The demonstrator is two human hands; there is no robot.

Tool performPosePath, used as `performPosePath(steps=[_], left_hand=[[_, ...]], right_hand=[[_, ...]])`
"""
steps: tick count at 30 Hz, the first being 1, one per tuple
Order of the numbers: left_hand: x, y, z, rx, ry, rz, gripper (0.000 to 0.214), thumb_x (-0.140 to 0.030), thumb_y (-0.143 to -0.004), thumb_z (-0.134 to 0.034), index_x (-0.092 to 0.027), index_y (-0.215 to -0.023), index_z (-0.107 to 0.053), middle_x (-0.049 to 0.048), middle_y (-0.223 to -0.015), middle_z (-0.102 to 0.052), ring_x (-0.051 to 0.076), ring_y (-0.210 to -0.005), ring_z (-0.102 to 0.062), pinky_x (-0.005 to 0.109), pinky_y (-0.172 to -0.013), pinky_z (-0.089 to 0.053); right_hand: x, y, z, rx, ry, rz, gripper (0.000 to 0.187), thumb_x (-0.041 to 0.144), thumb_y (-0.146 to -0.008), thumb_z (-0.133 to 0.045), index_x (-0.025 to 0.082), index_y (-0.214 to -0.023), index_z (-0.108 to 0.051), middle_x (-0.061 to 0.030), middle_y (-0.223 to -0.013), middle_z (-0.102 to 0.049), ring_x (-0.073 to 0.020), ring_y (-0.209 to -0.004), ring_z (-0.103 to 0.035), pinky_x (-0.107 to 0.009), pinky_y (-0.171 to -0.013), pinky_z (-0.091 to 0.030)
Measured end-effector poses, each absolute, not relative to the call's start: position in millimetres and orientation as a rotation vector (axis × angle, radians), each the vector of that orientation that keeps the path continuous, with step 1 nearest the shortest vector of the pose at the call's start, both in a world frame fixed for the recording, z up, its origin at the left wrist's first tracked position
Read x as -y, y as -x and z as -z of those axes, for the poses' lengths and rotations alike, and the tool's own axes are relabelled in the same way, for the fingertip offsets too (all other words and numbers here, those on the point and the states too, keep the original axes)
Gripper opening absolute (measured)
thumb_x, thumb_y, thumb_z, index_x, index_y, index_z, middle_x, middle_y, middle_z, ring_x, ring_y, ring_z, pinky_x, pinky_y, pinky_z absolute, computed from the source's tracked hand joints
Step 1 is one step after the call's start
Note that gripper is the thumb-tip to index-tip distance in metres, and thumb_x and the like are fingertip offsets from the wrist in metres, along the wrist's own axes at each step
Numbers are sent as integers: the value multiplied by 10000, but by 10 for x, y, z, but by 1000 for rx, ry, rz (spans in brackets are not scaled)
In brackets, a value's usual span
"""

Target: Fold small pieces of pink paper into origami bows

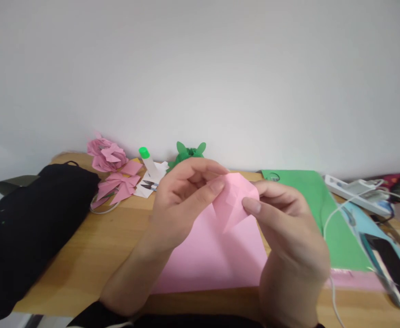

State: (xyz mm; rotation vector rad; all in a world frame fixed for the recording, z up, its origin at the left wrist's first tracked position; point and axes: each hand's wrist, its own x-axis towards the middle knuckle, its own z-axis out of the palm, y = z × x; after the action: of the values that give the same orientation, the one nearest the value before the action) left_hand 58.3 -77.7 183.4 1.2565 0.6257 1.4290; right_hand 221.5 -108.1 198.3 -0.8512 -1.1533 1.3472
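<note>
A folded piece of pink paper [232,205] is held up between my two hands, its pointed end downward. My left hand [182,200] pinches its upper left edge between thumb and fingers. At the right edge, my right hand [285,218] grips it with the thumb on the near face and the fingers behind. Below the hands, a larger pink sheet [213,259] lies flat on the wooden table. The back of the folded paper is hidden from me.
Pink paper flowers [107,155], loose pink pieces [121,184], a green-capped glue stick [148,161] and scissors [149,185] lie back left. A black cloth item [38,228] covers the left. Rightward are green sheets [336,228], a power strip [357,193], a white cable [328,223] and a phone [391,264].
</note>
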Motion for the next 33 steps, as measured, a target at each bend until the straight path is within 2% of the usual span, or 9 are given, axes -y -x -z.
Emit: performPosePath(steps=[9,14,19,24,33], left_hand=[[756,-619,-1866,-514,-1107,-1350,124,-153,-818,-755,-276,-830,-765,-25,-713,-682,98,-620,-626,207,-549,-531],[745,-614,-1858,-519,-1082,-1374,119,-148,-799,-775,-265,-817,-759,-22,-747,-697,100,-645,-638,212,-569,-539],[783,-613,-1841,-643,-1268,-1472,94,-155,-845,-741,-247,-861,-747,-7,-757,-692,116,-677,-646,229,-599,-549],[811,-597,-1828,-590,-1326,-1472,108,-157,-900,-704,-249,-921,-756,-16,-786,-685,87,-711,-635,189,-644,-539],[781,-611,-1822,-497,-1194,-1372,133,-144,-883,-715,-264,-879,-773,-35,-747,-675,76,-679,-625,169,-613,-540]], right_hand=[[1083,-2220,-1994,1173,787,-1378,33,281,-814,-793,268,-784,-801,20,-648,-720,-122,-569,-656,-254,-558,-562],[1084,-2223,-1986,1171,802,-1374,28,271,-816,-788,272,-798,-809,26,-615,-690,-113,-545,-623,-239,-526,-535],[1083,-2177,-2002,1150,795,-1371,31,251,-808,-792,269,-799,-815,15,-656,-739,-100,-567,-639,-218,-563,-554],[1092,-2168,-2009,1135,853,-1375,65,282,-767,-832,239,-730,-800,12,-628,-711,-90,-528,-599,-209,-522,-521],[1064,-2155,-2021,1198,864,-1338,88,317,-759,-833,240,-731,-802,14,-602,-688,-105,-545,-593,-234,-530,-521]])
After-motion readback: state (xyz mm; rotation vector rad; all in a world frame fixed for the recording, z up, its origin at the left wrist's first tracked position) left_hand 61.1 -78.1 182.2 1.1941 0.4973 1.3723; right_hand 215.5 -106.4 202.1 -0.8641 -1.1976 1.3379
